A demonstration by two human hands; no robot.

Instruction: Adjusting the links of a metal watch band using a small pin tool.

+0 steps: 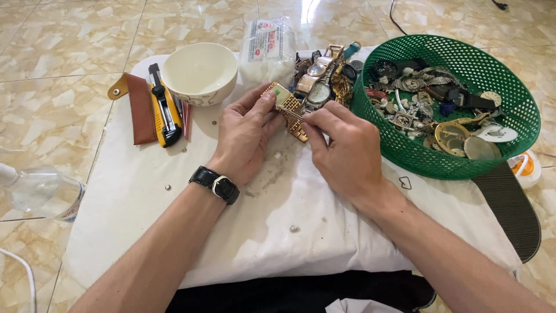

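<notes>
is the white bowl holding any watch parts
No, the white bowl looks empty inside, while the watches and parts lie in the green basket and in a pile beside the left hand.

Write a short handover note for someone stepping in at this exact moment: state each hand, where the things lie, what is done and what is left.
Left hand: grip on the gold watch, held over the white cloth.
Right hand: pinches a thin tool against the watch's band.
Nearby: pile of watches behind the hands, green basket of watch parts on the right, white bowl and yellow utility knife on the left.
Done: cannot tell; small bits lie on the cloth.
Left: the band work is in hand.
</notes>
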